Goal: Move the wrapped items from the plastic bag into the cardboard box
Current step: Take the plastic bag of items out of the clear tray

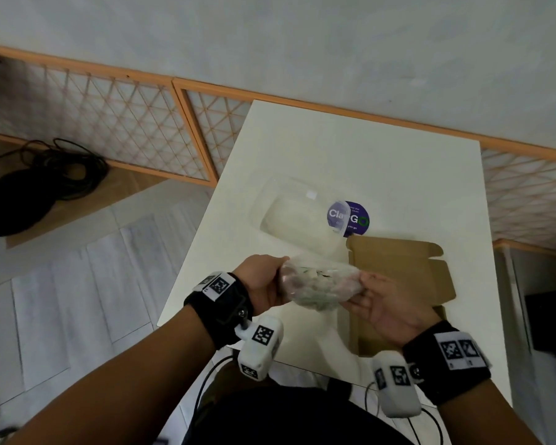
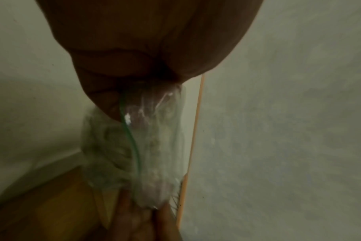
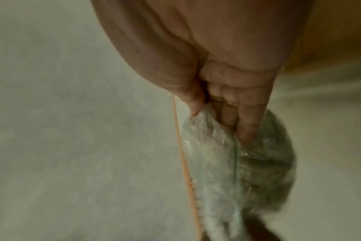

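Note:
A clear plastic bag [image 1: 320,284] with bubble-wrapped items inside hangs in the air between my two hands, above the table's near edge. My left hand [image 1: 265,285] grips its left end; my right hand [image 1: 371,300] pinches its right end. The left wrist view shows the bag [image 2: 153,146] with its green zip line running away from my left hand [image 2: 113,91]. The right wrist view shows my right hand [image 3: 223,110] with thumb and fingers closed on the bag [image 3: 227,163]. The flat open cardboard box [image 1: 402,284] lies on the table just right of the bag, partly under my right hand.
On the white table [image 1: 382,162], behind the bag, lies a second clear plastic bag [image 1: 299,216] over a round purple sticker [image 1: 357,218]. A lattice fence [image 1: 109,123] runs behind the table. Black cables [image 1: 45,175] lie on the floor at left.

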Tool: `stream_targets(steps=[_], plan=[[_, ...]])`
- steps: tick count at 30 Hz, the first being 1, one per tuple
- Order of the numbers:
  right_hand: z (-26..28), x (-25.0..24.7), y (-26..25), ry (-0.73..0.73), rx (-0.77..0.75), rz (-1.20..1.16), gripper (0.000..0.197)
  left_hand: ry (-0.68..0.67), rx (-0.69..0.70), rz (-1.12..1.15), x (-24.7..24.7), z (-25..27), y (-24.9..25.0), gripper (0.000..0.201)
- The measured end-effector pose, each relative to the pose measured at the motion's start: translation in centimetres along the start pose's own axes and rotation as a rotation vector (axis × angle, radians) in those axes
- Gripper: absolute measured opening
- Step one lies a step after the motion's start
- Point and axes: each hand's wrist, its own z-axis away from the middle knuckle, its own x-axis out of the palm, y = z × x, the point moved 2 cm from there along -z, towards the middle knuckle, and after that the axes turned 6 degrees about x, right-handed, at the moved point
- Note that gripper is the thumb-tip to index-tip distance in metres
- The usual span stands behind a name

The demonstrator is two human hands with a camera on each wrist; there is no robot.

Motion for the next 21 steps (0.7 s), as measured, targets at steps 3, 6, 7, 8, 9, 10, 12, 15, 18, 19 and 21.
stream_targets(steps=[3, 6, 7, 8, 9, 10, 12, 15, 18, 19, 21], plan=[[0.6, 1.2, -0.1, -0.066, 0.040, -0.130, 0.038, -0.015, -0.027, 0.002, -0.4, -0.5, -0.4, 0.028], [1.2, 2.3, -0.1, -0.166, 0.065, -0.145, 0.047, -0.120, -0.083, 0.014, -0.5, -0.6, -0.3, 0.035], [1.3, 2.5, -0.1, -0.208, 0.066, -0.154, 0.050, -0.156, -0.081, 0.005, -0.5, -0.5, -0.1, 0.040], [1.4, 2.8, -0.3, -0.259, 0.058, -0.168, 0.053, -0.188, -0.065, -0.015, -0.5, -0.4, -0.1, 0.041], [1.3, 3.0, -0.3, -0.312, 0.043, -0.177, 0.055, -0.216, -0.033, -0.058, -0.4, -0.4, -0.2, 0.039], [1.0, 2.9, -0.3, -0.349, 0.025, -0.183, 0.056, -0.219, 0.010, -0.109, -0.3, -0.5, -0.4, 0.038], [0.2, 2.4, 0.0, -0.329, -0.050, -0.153, 0.062, -0.117, 0.118, -0.175, 0.0, -0.9, -0.9, 0.026], [-0.7, 2.0, 0.2, -0.155, -0.127, -0.124, 0.042, 0.040, 0.291, -0.304, 0.0, -1.5, -0.9, 0.013], [-0.7, 1.7, 0.1, 0.006, -0.237, 0.158, 0.013, 0.111, 0.409, -0.411, -1.1, -1.9, -0.2, 0.018], [-0.7, 1.6, 0.0, 0.062, -0.276, 0.318, 0.006, 0.140, 0.407, -0.431, -1.5, -1.9, 0.1, 0.019], [-0.4, 1.4, -0.3, 0.166, -0.371, 0.664, 0.013, 0.132, 0.328, -0.363, -2.1, -2.0, 0.4, 0.012]])
